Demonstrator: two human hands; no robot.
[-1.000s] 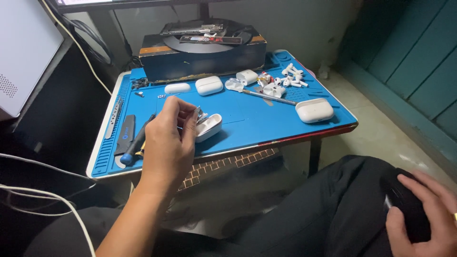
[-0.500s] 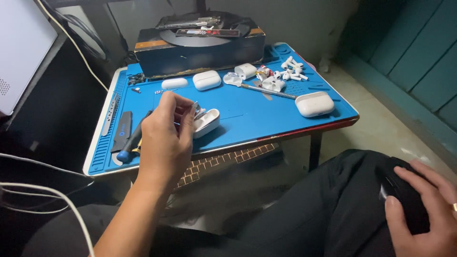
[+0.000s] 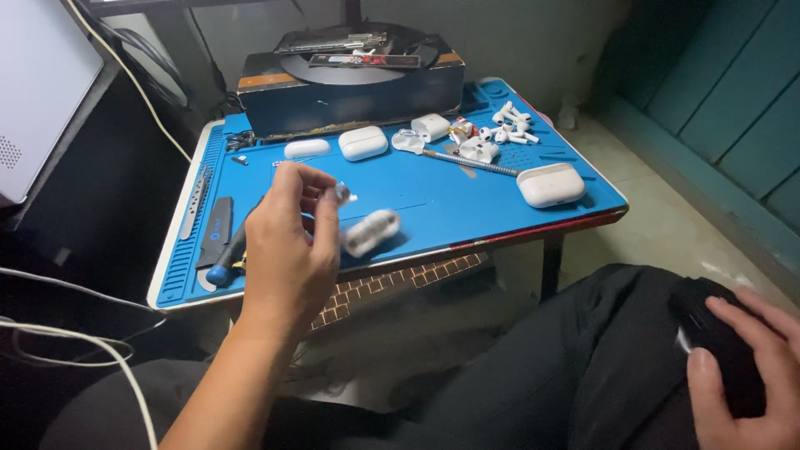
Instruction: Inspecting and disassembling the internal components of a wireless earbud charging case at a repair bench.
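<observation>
My left hand (image 3: 287, 246) hovers over the near left part of the blue work mat (image 3: 433, 196). Its fingertips pinch a small white piece (image 3: 342, 194). Just right of the hand a white earbud case (image 3: 371, 232) lies on the mat, blurred. My right hand (image 3: 746, 367) is at the lower right, on my thigh in black trousers, wrapped over a black rounded device (image 3: 717, 350).
More white cases (image 3: 362, 142) (image 3: 551, 184) (image 3: 307, 148), loose white earbuds (image 3: 512, 123) and a thin metal tool (image 3: 467, 162) lie on the mat. A blue-handled screwdriver (image 3: 227, 260) lies at its left. A dark box (image 3: 350, 92) stands behind. Cables (image 3: 67, 333) hang left.
My left hand has lifted slightly toward me, still pinching the small piece. The earbud case beside it has shifted and now looks blurred. My right hand stays on the black device.
</observation>
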